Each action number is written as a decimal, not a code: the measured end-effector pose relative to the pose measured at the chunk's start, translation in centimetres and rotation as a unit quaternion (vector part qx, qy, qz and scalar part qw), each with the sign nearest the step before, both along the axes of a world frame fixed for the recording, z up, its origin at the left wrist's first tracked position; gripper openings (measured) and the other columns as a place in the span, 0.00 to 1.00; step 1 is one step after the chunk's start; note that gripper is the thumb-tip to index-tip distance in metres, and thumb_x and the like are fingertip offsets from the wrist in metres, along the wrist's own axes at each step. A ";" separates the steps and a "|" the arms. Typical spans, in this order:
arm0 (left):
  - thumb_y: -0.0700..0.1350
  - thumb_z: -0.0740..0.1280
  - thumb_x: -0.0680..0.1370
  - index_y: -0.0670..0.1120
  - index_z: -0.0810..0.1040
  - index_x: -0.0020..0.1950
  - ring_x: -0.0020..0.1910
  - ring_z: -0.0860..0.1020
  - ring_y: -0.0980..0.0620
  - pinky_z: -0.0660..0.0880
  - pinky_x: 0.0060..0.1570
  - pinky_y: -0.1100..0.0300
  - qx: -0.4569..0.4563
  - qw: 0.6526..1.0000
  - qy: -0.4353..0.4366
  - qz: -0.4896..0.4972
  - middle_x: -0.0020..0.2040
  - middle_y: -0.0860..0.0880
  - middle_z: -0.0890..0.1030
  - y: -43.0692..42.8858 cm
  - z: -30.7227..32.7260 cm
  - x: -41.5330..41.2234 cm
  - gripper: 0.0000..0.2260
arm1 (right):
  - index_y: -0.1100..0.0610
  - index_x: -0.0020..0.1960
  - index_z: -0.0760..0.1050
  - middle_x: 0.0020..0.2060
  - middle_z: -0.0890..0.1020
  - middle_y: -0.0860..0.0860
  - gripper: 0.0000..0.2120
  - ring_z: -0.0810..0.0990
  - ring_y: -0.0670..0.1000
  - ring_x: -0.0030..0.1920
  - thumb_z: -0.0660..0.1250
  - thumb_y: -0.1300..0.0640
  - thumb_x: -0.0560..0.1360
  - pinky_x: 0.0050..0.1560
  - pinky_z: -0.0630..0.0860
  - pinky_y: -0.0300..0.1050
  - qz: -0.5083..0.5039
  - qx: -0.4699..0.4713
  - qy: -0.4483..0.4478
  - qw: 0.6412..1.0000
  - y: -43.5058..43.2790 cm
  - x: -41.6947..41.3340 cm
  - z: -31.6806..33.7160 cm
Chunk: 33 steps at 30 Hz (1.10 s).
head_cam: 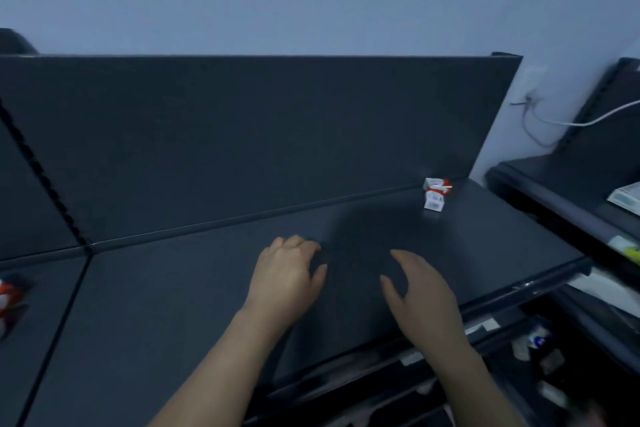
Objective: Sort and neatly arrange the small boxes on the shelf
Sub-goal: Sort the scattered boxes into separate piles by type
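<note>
left hand [287,274] and right hand [422,291] are hovering empty, fingers loose; best be reaching squarely for the red-and-white box [435,193] near the shelf's [173,305] back right corner.

Both hands [285,274] [420,291] hover over shelf [173,305]; box [435,193] beyond

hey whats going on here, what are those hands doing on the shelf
A person has both hands over a dark shelf, and neither holds anything. The left hand has loosely curled fingers; the right hand is open. One small white and red box stands near the back right corner, apart from both hands. A red and white thing at the far left edge is too blurred to identify.
</note>
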<state>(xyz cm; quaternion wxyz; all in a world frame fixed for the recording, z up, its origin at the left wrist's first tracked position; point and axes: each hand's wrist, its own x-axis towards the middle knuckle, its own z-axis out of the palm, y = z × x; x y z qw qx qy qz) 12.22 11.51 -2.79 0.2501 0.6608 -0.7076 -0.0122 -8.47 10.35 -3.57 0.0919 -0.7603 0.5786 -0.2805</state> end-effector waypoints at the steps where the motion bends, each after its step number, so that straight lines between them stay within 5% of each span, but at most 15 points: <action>1: 0.54 0.60 0.79 0.50 0.74 0.66 0.57 0.72 0.50 0.69 0.59 0.57 0.001 1.000 0.003 -0.005 0.61 0.53 0.76 -1.0 0.0 -1.4 0.17 | 0.56 0.66 0.72 0.62 0.77 0.50 0.20 0.74 0.49 0.61 0.66 0.54 0.76 0.62 0.70 0.42 -0.003 0.001 0.000 1.000 -0.8 -1.3 0.0; 22: 0.54 0.62 0.78 0.50 0.73 0.65 0.59 0.72 0.49 0.69 0.57 0.56 0.059 0.996 -0.010 -0.072 0.61 0.50 0.76 -20.3 -0.5 -15.0 0.17 | 0.54 0.68 0.70 0.64 0.75 0.49 0.20 0.73 0.48 0.63 0.65 0.53 0.77 0.61 0.64 0.36 -0.108 0.038 0.005 0.993 -14.2 -13.7 -0.1; 33: 0.58 0.63 0.76 0.48 0.74 0.56 0.55 0.73 0.47 0.72 0.51 0.54 0.101 0.992 -0.009 -0.078 0.56 0.47 0.76 -28.0 -2.1 -19.8 0.16 | 0.54 0.69 0.70 0.65 0.74 0.49 0.20 0.72 0.47 0.64 0.63 0.53 0.78 0.59 0.60 0.31 -0.138 0.039 0.008 0.990 -20.5 -16.0 -0.7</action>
